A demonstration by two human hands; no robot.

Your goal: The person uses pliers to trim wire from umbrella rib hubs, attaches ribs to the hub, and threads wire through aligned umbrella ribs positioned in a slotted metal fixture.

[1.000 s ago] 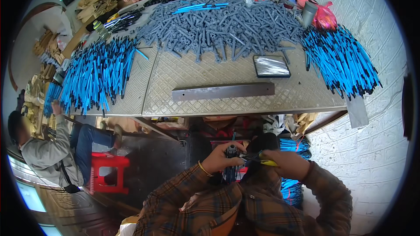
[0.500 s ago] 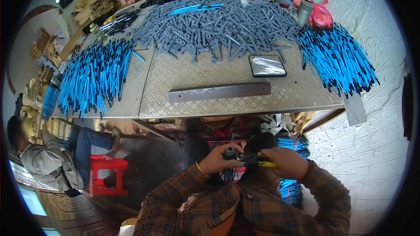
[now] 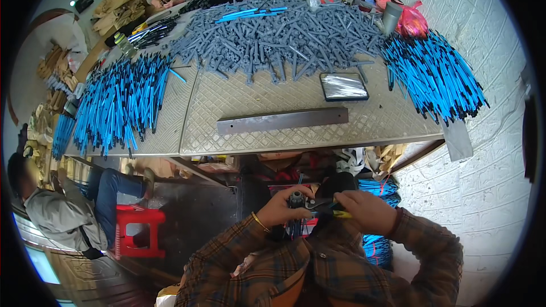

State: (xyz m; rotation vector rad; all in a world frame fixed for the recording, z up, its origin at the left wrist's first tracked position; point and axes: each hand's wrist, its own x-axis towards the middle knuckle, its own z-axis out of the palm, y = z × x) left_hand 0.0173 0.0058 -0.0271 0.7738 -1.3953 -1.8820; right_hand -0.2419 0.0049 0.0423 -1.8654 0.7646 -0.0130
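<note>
Both my hands are in front of my body, below the table's near edge. My left hand (image 3: 282, 209) is wrapped round a grey plastic fitting (image 3: 296, 198) with a ribbed, round end facing up; thin dark rods hang beneath it. My right hand (image 3: 367, 211) grips pliers with yellow handles (image 3: 342, 214). The dark jaws of the pliers reach left to the side of the fitting, by my left thumb. What lies between the jaws is too small to make out.
On the table (image 3: 273, 94) lie a heap of grey plastic fittings (image 3: 267, 45), blue rod bundles (image 3: 122, 99) (image 3: 435, 77), a tray of thin silvery pieces (image 3: 344, 86) and a metal bar (image 3: 282, 121). A seated person (image 3: 62, 210) is at left, by a red stool (image 3: 139, 230); others sit behind the table.
My right fingers have shifted over the plier handles, so less of the upper yellow handle shows. My left hand keeps its hold on the fitting. The whole view has shifted slightly.
</note>
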